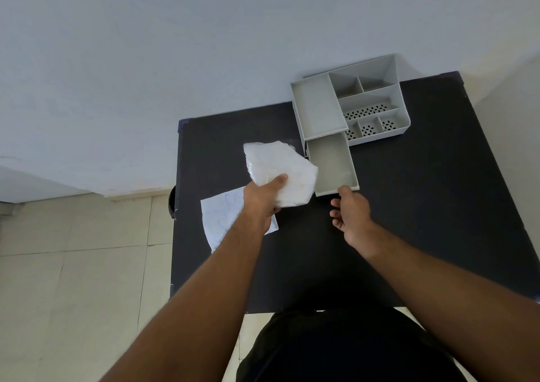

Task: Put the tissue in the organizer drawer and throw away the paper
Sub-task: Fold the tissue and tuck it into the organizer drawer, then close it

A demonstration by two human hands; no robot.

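My left hand grips a white tissue pack and holds it above the black table, just left of the drawer. The grey organizer stands at the table's far side, and its drawer is pulled out toward me and holds nothing. My right hand hovers at the drawer's front edge with fingers apart; a fingertip is at or near the drawer front. A white paper with blue scribbles lies flat on the table, partly under my left hand and wrist.
The black table stands against a pale wall. A dark round object, mostly hidden, sits on the tiled floor by the table's left edge. My dark-clothed lap shows at the bottom.
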